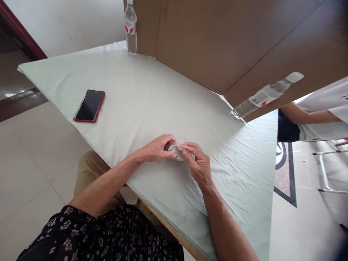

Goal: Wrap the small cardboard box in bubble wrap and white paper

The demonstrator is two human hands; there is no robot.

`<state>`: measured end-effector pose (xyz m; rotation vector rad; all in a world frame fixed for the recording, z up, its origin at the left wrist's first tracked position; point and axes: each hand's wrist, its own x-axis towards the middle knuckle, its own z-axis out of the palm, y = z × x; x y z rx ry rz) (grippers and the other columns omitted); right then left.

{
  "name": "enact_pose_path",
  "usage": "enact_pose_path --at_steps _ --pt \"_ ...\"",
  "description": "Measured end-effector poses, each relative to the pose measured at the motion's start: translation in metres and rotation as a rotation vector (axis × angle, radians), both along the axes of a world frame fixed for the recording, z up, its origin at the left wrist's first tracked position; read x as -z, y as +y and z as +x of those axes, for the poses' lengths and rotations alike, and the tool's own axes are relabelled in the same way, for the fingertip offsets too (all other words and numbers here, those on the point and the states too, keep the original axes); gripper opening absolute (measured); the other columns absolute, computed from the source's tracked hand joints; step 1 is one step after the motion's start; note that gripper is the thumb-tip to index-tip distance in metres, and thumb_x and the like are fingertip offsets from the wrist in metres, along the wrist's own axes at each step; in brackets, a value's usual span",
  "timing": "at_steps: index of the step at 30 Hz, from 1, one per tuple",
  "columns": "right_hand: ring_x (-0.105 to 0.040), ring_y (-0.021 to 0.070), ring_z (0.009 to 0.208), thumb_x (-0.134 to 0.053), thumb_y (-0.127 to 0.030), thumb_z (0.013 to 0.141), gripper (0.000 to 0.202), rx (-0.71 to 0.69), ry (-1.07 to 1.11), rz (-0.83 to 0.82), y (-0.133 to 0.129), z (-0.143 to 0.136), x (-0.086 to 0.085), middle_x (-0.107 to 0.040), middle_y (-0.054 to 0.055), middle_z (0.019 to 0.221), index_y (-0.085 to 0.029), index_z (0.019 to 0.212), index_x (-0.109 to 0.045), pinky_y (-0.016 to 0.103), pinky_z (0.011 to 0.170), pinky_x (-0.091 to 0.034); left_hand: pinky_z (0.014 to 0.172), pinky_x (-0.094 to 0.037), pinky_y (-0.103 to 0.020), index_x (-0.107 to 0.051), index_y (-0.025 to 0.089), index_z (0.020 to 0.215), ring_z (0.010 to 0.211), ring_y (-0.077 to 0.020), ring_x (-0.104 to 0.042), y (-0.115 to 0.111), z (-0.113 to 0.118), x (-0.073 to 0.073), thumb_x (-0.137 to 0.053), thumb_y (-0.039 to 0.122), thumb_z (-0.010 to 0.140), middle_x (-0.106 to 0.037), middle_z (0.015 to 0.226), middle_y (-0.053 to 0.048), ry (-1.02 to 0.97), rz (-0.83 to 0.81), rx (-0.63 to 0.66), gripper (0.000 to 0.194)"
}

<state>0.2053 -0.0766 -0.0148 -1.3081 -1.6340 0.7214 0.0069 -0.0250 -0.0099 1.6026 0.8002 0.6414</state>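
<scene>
A small, crinkled clear plastic bag is between my two hands, just above the pale green tablecloth. My left hand curls round its left side, thumb in front and fingers behind. On the other side, my right hand pinches the bag's right edge between thumb and fingers. Whatever the bag contains is too small and see-through to make out.
A phone in a red case lies on the left of the table. Large brown cardboard stands at the back, with a water bottle at its left and another bottle at its right. A person's arm shows at right.
</scene>
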Motion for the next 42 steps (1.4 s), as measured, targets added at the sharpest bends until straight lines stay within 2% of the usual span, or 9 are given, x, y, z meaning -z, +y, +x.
enact_pose_path --at_steps 6,14,19,25,30,32,35,38,42 --pt "-0.064 0.0231 0.108 -0.069 -0.037 0.086 0.043 0.042 -0.020 -0.026 -0.008 0.001 0.006 -0.069 0.006 0.117 -0.029 0.128 -0.061 0.043 0.096 -0.052 0.066 -0.036 -0.025 -0.052 0.019 0.097 0.073 -0.0121 -0.044 -0.002 -0.001 -0.005 -0.071 0.034 0.075 -0.049 0.082 0.003 -0.002 -0.061 -0.012 0.033" --pt "-0.058 0.0267 0.123 -0.073 -0.035 0.081 0.057 -0.009 -0.121 0.003 -0.018 0.002 0.010 -0.062 0.009 0.132 -0.027 0.133 -0.053 0.047 0.104 -0.047 0.066 -0.036 -0.025 -0.051 0.020 0.095 0.074 -0.0119 -0.044 -0.003 -0.002 -0.005 -0.072 0.032 0.074 -0.050 0.082 0.004 0.002 -0.050 -0.037 0.032" --pt "-0.055 0.0286 0.127 -0.072 -0.031 0.080 0.062 -0.044 -0.209 0.029 -0.018 0.002 0.011 -0.062 0.010 0.134 -0.028 0.138 -0.049 0.051 0.108 -0.043 0.067 -0.037 -0.025 -0.051 0.020 0.094 0.075 -0.0124 -0.047 -0.003 -0.001 -0.005 -0.071 0.034 0.076 -0.052 0.083 0.003 0.022 -0.015 -0.047 0.031" --pt "-0.059 0.0277 0.122 -0.069 -0.033 0.084 0.053 0.026 -0.179 0.039 -0.016 -0.001 0.015 -0.066 0.009 0.128 -0.028 0.134 -0.054 0.051 0.106 -0.043 0.079 -0.044 -0.030 -0.054 0.020 0.111 0.094 -0.0184 -0.057 -0.003 -0.005 -0.005 -0.072 0.033 0.074 -0.062 0.106 -0.003 0.100 0.064 -0.039 0.043" --pt "-0.063 0.0265 0.116 -0.076 -0.039 0.078 0.058 0.071 -0.012 -0.083 -0.016 0.001 0.013 -0.067 0.009 0.128 -0.027 0.131 -0.057 0.046 0.102 -0.049 0.088 -0.046 -0.035 -0.053 0.018 0.116 0.103 -0.0216 -0.058 -0.004 -0.006 -0.008 -0.073 0.032 0.074 -0.062 0.115 -0.008 0.038 0.001 0.024 0.049" --pt "-0.066 0.0253 0.108 -0.077 -0.043 0.077 0.060 0.081 0.087 -0.163 -0.016 0.001 0.011 -0.068 0.009 0.124 -0.026 0.131 -0.057 0.044 0.096 -0.052 0.089 -0.047 -0.035 -0.053 0.017 0.117 0.104 -0.0214 -0.060 -0.004 -0.005 -0.008 -0.074 0.031 0.074 -0.062 0.116 -0.009 -0.041 -0.086 0.045 0.050" --pt "-0.069 0.0239 0.098 -0.073 -0.050 0.081 0.062 0.047 0.192 -0.271 -0.016 -0.001 0.010 -0.072 0.009 0.113 -0.023 0.133 -0.053 0.043 0.091 -0.054 0.089 -0.048 -0.035 -0.044 0.016 0.133 0.104 -0.0209 -0.063 -0.004 -0.003 -0.004 -0.075 0.029 0.076 -0.062 0.124 -0.013 -0.143 -0.271 0.078 0.066" --pt "-0.069 0.0245 0.098 -0.071 -0.051 0.082 0.062 0.036 0.199 -0.299 -0.017 -0.003 0.009 -0.074 0.009 0.110 -0.022 0.134 -0.052 0.044 0.092 -0.053 0.090 -0.048 -0.035 -0.036 0.016 0.145 0.105 -0.0211 -0.065 -0.004 -0.003 0.001 -0.075 0.030 0.078 -0.062 0.127 -0.015 -0.156 -0.336 0.068 0.078" --pt "-0.069 0.0242 0.098 -0.069 -0.054 0.084 0.061 0.062 0.212 -0.304 -0.016 -0.003 0.010 -0.073 0.009 0.112 -0.022 0.133 -0.054 0.042 0.089 -0.054 0.091 -0.048 -0.035 -0.032 0.015 0.150 0.103 -0.0201 -0.065 -0.004 -0.002 0.002 -0.073 0.028 0.079 -0.063 0.125 -0.014 -0.168 -0.347 0.038 0.083"
